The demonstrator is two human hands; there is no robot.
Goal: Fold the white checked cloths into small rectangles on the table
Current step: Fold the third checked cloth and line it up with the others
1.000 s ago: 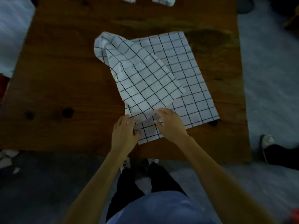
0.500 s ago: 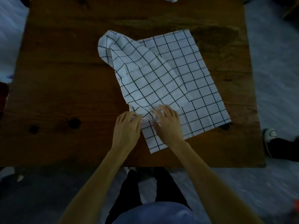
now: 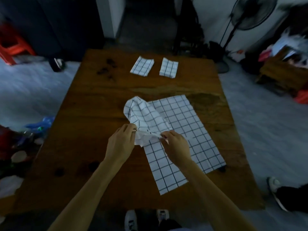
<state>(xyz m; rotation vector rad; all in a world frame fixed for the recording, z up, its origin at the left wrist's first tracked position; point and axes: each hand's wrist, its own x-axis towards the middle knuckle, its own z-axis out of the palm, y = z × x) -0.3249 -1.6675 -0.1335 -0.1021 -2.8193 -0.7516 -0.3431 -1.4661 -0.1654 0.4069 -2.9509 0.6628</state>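
Your left hand point(image 3: 120, 144) and right hand point(image 3: 176, 145) both pinched the cloth's point(image 3: 183, 139) bunched edge. It lay half-folded on the tabletop point(image 3: 100, 114).

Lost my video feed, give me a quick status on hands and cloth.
Left hand and right hand both pinching the bunched edge of the checked cloth. Cloth half folded, partly flat on table. Two folded cloths at far edge, nothing obstructing.

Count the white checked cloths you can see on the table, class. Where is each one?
3. Two folded cloths lie side by side at the far end: the left one and the right one. The large cloth lies near the middle, both hands gripping its bunched edge. None seem hidden.
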